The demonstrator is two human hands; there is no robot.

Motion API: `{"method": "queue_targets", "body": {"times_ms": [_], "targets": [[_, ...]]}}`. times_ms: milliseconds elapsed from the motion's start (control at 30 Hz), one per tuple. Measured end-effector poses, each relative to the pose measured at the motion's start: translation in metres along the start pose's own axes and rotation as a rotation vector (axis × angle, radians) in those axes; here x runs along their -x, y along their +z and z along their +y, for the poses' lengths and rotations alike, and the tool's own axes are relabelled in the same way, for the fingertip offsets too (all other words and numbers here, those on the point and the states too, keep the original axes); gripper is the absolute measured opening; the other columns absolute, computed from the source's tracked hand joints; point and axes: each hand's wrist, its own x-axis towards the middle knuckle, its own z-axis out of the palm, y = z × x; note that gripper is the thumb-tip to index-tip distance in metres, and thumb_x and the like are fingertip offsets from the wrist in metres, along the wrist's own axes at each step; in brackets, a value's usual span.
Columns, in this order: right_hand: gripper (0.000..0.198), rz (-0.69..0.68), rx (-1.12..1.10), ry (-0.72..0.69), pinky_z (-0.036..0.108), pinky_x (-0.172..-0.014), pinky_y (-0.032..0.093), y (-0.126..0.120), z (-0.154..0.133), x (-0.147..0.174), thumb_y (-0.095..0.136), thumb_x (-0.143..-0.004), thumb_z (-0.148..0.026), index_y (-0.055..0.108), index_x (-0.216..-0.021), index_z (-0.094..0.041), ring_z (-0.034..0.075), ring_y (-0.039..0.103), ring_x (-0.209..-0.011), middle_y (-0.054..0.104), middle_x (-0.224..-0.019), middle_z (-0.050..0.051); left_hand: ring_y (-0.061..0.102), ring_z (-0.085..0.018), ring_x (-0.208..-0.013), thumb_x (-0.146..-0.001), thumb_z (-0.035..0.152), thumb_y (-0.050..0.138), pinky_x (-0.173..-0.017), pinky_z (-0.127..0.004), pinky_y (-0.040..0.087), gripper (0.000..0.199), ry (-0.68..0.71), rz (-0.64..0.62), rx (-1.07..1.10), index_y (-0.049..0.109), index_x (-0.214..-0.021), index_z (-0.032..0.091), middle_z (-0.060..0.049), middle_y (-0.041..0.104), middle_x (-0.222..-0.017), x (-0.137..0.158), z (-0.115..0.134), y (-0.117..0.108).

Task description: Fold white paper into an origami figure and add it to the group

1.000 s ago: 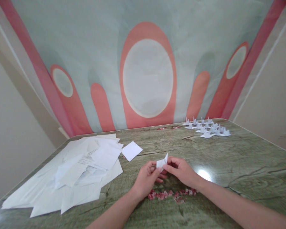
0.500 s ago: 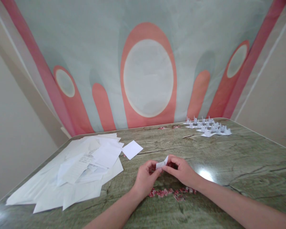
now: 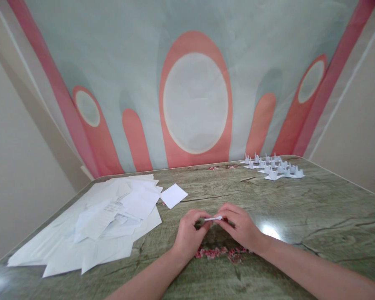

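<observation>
The left hand [image 3: 189, 234] and the right hand [image 3: 241, 227] are meeting over the near middle of a glossy, greenish-brown wood-grain table [image 3: 220, 189], and between them they are holding a small, flat, folded piece of white paper [image 3: 213, 218]. The piece is lying nearly edge-on to the view, showing as a thin, slightly slanting white strip. Its left end is sitting at the tips of the left thumb and forefinger, and its right end is reaching the right thumb and forefinger. Both pairs of fingertips are closing to a narrow pinch on the paper, while farther back each thumb and forefinger are bowing apart. The remaining fingers are curling behind, and how they are touching the paper cannot be told.

Pink printed blossoms [image 3: 213, 252] are showing on the table just nearer than the hands. A flat white paper square [image 3: 174, 196] is lying beyond the left hand, its left corner close to a large, spread-out heap of white sheets [image 3: 108, 252], some bearing writing. Well apart, at the far right, a cluster of small folded white paper figures with upright points [image 3: 271, 175] is standing on the table.
</observation>
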Motion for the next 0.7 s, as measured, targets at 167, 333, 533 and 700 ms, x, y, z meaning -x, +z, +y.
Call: {"method": "queue_targets", "body": {"times_ms": [167, 333, 533, 700], "targets": [[0.014, 0.014, 0.093, -0.118, 0.029, -0.068, 0.044, 0.0007, 0.0044, 0.0012, 0.052, -0.084, -0.019, 0.063, -0.093, -0.021, 0.016, 0.055, -0.076, 0.061, -0.083, 0.006, 0.058, -0.016, -0.084, -0.068, 0.002, 0.059, -0.080, -0.028, 0.043, 0.024, 0.074, 0.007, 0.006, 0.065, -0.079, 0.021, 0.000, 0.065, -0.083, -0.0017, -0.0015, -0.0013], [0.014, 0.012, 0.081, -0.137, 0.029, -0.067, 0.046, -0.0011, 0.0013, 0.0002, 0.051, -0.085, -0.019, 0.062, -0.093, -0.021, 0.016, 0.057, -0.077, 0.062, -0.083, 0.006, 0.057, -0.018, -0.084, -0.067, 0.000, 0.058, -0.080, -0.031, 0.044, 0.026, 0.139, 0.009, 0.008, 0.065, -0.080, 0.021, -0.002, 0.065, -0.082, -0.0018, -0.0002, -0.0033], [0.014, 0.034, 0.087, -0.141, 0.029, -0.069, 0.046, -0.0013, 0.0005, 0.0006, 0.053, -0.083, -0.020, 0.062, -0.093, -0.022, 0.017, 0.057, -0.078, 0.062, -0.084, 0.006, 0.057, -0.020, -0.084, -0.067, 0.002, 0.058, -0.081, -0.035, 0.043, 0.025, 0.211, 0.044, -0.021, 0.067, -0.080, 0.022, -0.003, 0.066, -0.081, -0.0021, 0.0040, -0.0048], [0.014, 0.026, 0.081, -0.157, 0.030, -0.067, 0.046, -0.0003, 0.0023, 0.0008, 0.052, -0.083, -0.019, 0.062, -0.092, -0.023, 0.017, 0.057, -0.076, 0.062, -0.083, 0.006, 0.057, -0.021, -0.087, -0.066, 0.001, 0.057, -0.082, -0.037, 0.042, 0.029, 0.219, 0.035, -0.086, 0.067, -0.083, 0.022, -0.004, 0.067, -0.085, -0.0007, 0.0039, -0.0052]]}}
